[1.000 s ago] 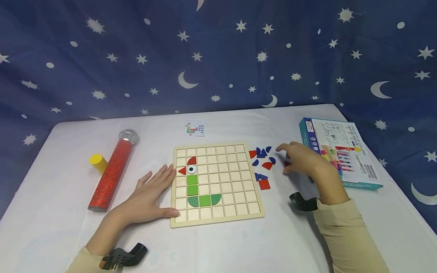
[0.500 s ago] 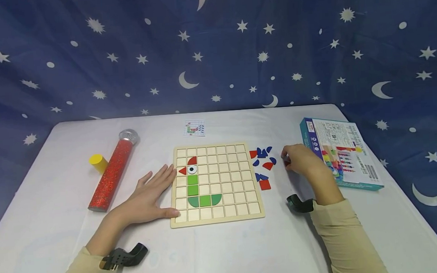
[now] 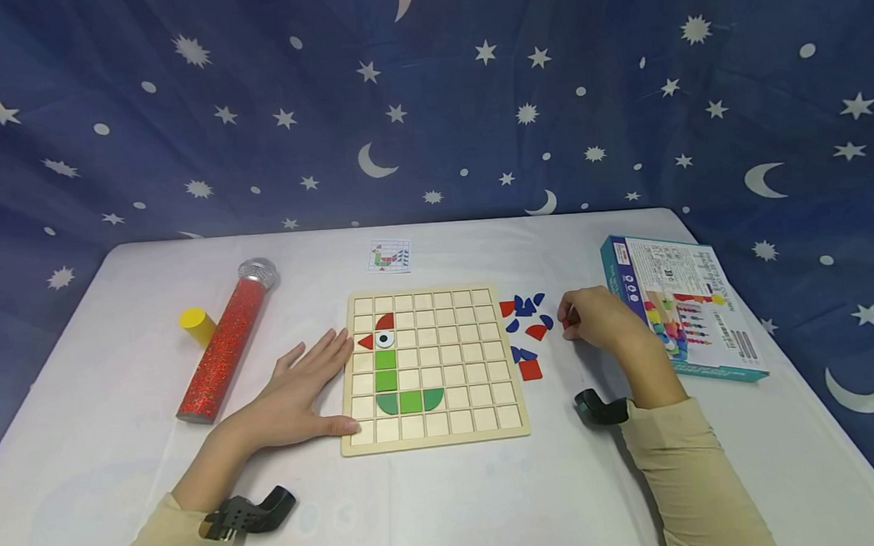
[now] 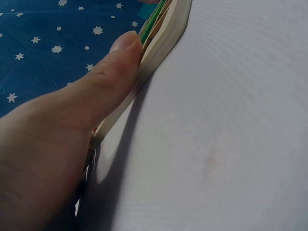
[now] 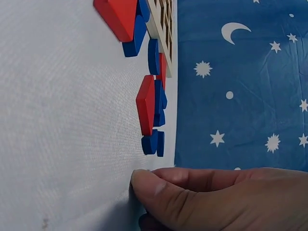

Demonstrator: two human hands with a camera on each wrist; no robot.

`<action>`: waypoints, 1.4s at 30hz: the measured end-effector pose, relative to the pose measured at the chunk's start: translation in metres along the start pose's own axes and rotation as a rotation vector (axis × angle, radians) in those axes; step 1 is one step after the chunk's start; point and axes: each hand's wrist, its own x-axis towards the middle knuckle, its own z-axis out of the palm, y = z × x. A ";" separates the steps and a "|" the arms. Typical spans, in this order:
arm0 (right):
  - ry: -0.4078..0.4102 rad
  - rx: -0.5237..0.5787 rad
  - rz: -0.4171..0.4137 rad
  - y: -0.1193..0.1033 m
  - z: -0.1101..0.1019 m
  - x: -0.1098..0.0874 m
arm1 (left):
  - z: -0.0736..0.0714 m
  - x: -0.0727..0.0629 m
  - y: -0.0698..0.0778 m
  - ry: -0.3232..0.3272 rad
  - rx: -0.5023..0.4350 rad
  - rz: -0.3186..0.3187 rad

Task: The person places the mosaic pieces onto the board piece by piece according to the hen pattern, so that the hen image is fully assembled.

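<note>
My left hand (image 3: 290, 403) lies with fingers spread along the left edge of the wooden grid board (image 3: 457, 355), its thumb touching the rim. Set in the board are a red quarter-circle (image 3: 385, 321), a red triangle (image 3: 366, 342), an eye tile (image 3: 384, 340), green squares (image 3: 386, 370) and dark green quarter-circles (image 3: 433, 399). Right of the loose pieces, my right hand (image 3: 604, 323) pinches a small red piece (image 3: 566, 323) close over the table; its shape is mostly hidden by the fingers. In the right wrist view, thumb and forefinger meet and hide it.
Between board and right hand lie several blue pieces (image 3: 523, 308), a red quarter-circle (image 3: 536, 332) and a red square (image 3: 531, 370). A pattern card (image 3: 388, 257) lies behind the board. A teal box (image 3: 694, 307) is at right; a red microphone-shaped tube (image 3: 223, 344) and yellow cylinder (image 3: 197, 327) are at left.
My right hand has moved slightly down, its fingers closing from an extended pose into a pinch on the small red piece. The left hand and board have stayed still.
</note>
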 end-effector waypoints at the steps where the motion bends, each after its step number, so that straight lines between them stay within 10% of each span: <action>1: 0.003 0.007 -0.004 0.000 0.000 0.000 | 0.000 0.000 0.000 0.000 0.001 -0.002; 20: 0.129 0.125 -0.187 -0.001 -0.007 -0.002 | 0.000 0.000 0.000 0.000 0.002 -0.003; 33: 0.201 0.341 -0.427 -0.077 0.021 -0.017 | 0.001 -0.002 0.000 0.002 0.002 -0.007; 42: 0.083 0.325 -0.505 -0.120 0.057 -0.033 | 0.000 -0.001 0.001 -0.009 -0.005 -0.020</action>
